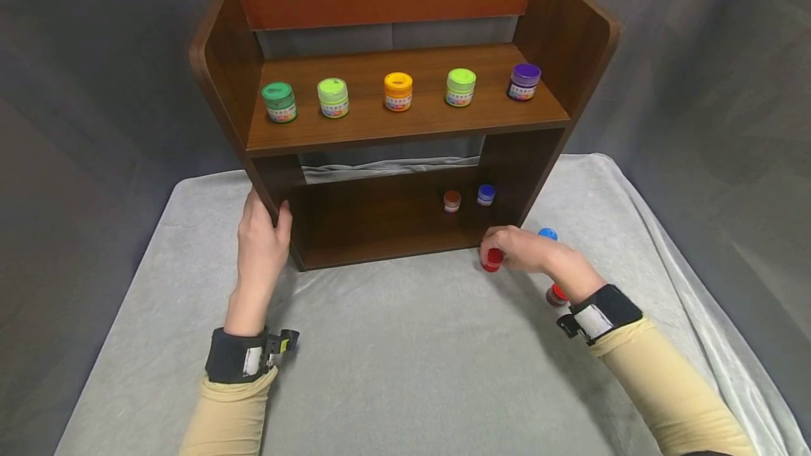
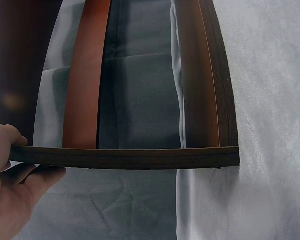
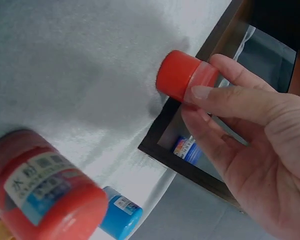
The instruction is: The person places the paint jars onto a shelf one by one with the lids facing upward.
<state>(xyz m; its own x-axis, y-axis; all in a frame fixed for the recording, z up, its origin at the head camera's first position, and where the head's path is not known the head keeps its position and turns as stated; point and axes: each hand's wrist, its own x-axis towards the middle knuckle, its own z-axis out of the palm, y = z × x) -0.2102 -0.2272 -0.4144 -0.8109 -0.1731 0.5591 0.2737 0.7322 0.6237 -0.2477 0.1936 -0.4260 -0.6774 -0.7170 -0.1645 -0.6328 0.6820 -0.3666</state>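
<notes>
My left hand grips the left side panel of a dark brown two-tier wooden shelf. In the left wrist view its thumb and fingers lie on either side of that panel's edge. A small red paint jar is pinched between the thumb and fingers of my right hand, just in front of the shelf's lower right corner. On the lower board, behind that hand, stand a brown-lidded jar and a dark blue-lidded jar.
Along the upper board stand a green jar, two light green jars, a yellow-orange jar and a purple jar. A red-lidded jar and a light blue jar are on the grey cloth near my right forearm.
</notes>
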